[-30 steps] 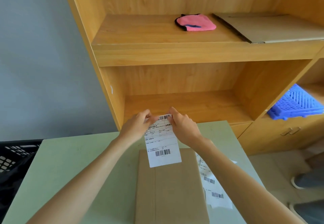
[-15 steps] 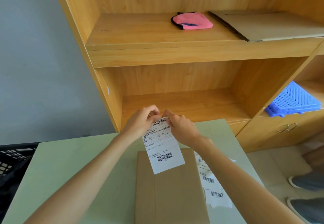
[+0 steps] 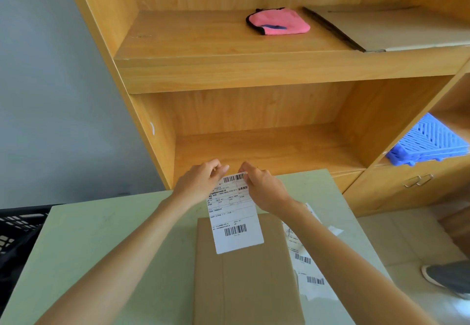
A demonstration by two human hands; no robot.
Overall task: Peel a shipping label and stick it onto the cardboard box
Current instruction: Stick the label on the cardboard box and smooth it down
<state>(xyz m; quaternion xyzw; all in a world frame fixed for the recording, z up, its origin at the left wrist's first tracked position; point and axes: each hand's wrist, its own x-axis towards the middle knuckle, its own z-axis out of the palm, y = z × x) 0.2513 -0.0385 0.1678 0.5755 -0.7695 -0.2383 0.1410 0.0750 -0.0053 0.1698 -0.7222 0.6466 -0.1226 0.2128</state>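
Note:
A white shipping label (image 3: 234, 213) with two barcodes hangs upright above the far end of the flat brown cardboard box (image 3: 246, 279). My left hand (image 3: 201, 182) pinches its top left corner. My right hand (image 3: 262, 187) pinches its top right corner. The label's lower edge overlaps the box's far edge in the view; whether it touches the box I cannot tell. The box lies on the pale green table (image 3: 101, 248), close in front of me.
More label sheets (image 3: 310, 274) lie on the table right of the box. Behind stands a wooden shelf unit (image 3: 254, 70) with a pink cloth (image 3: 278, 21) and flat cardboard (image 3: 394, 30). A black crate (image 3: 15, 233) sits at left, blue plastic panels (image 3: 429, 141) and a shoe (image 3: 447, 276) at right.
My fingertips have shifted along the label's top edge and the label has tilted slightly, its lower end swinging right. The box has not moved.

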